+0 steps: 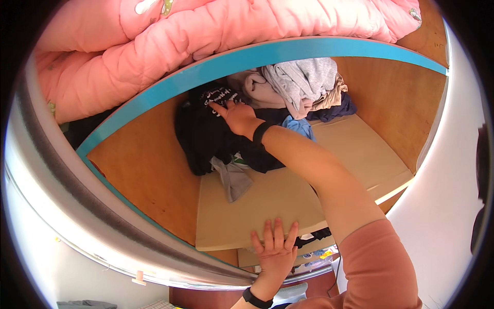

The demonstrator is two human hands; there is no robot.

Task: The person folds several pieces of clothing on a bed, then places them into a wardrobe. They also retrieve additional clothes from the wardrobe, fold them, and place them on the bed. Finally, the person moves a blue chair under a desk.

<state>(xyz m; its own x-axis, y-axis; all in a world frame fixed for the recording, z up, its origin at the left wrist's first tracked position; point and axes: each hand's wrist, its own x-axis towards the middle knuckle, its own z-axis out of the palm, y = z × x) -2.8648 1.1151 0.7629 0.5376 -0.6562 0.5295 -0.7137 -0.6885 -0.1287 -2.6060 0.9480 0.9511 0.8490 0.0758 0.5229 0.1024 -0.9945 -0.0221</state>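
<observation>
My right hand [240, 117] reaches deep into a wooden compartment and presses on a black garment [202, 135] with white lettering. Its thumb lies straight on the cloth, apart from the forefinger; the other fingers are largely hidden. My left hand [274, 247] is spread palm down, fingertips over the front edge of the tan shelf board [270, 201]. A grey piece of cloth [232, 181] hangs from the black pile onto the board. To the right of the pile are a light blue cloth [299, 126] and a stack topped by a light grey garment [305, 77].
A pink quilt [231, 27] lies above the blue shelf edge [285, 49]. Wooden side panels [389, 89] bound the compartment. Beige and dark blue cloth [334, 108] lies at its back right. Below the board, a lower shelf [247, 258] holds dark cloth [314, 236].
</observation>
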